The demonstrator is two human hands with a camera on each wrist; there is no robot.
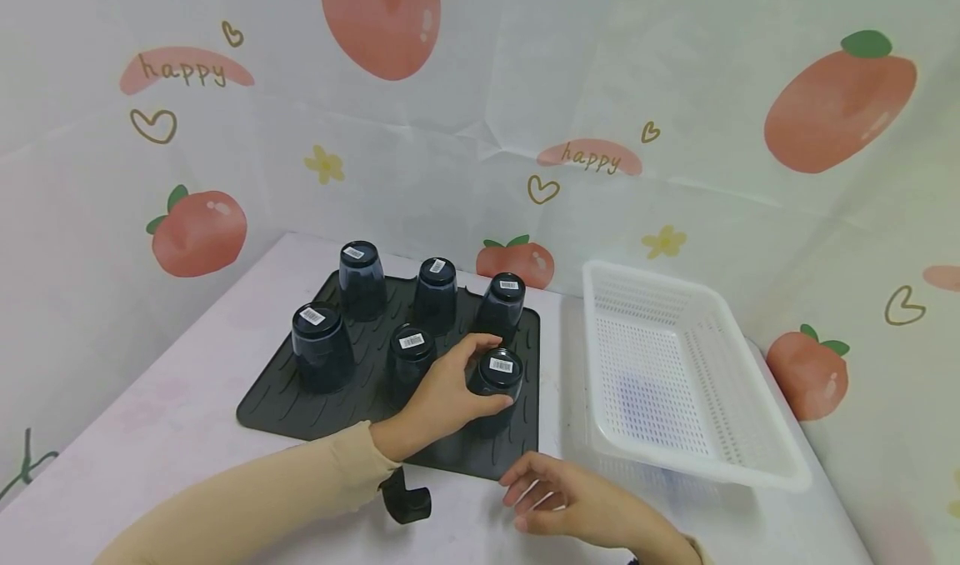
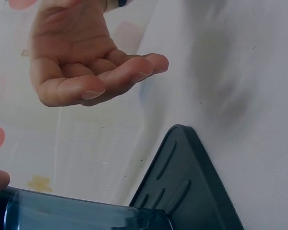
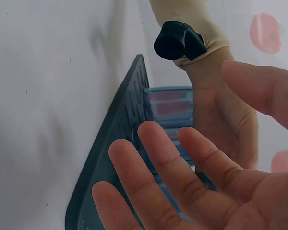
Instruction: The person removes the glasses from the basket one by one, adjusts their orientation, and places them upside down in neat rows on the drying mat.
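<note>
A tinted glass (image 1: 501, 367), upside down with a barcode label on its base, stands at the front right of the black ribbed mat (image 1: 281, 407). My left hand (image 1: 438, 394) holds this glass near its base, thumb on the near side and fingers on the far side. In the left wrist view the glass's bluish wall (image 2: 81, 211) shows at the bottom, beside a fingertip. My right hand (image 1: 577, 498) is just off the mat's front right corner, fingers loosely bent, holding nothing. The right wrist view shows its fingers (image 3: 168, 167) spread apart.
Several more upturned glasses, among them a front left one (image 1: 322, 352) and a back right one (image 1: 501, 302), stand in two rows on the mat. A white perforated plastic basket (image 1: 765, 457) sits to the right. A patterned sheet (image 1: 450, 157) hangs behind the table.
</note>
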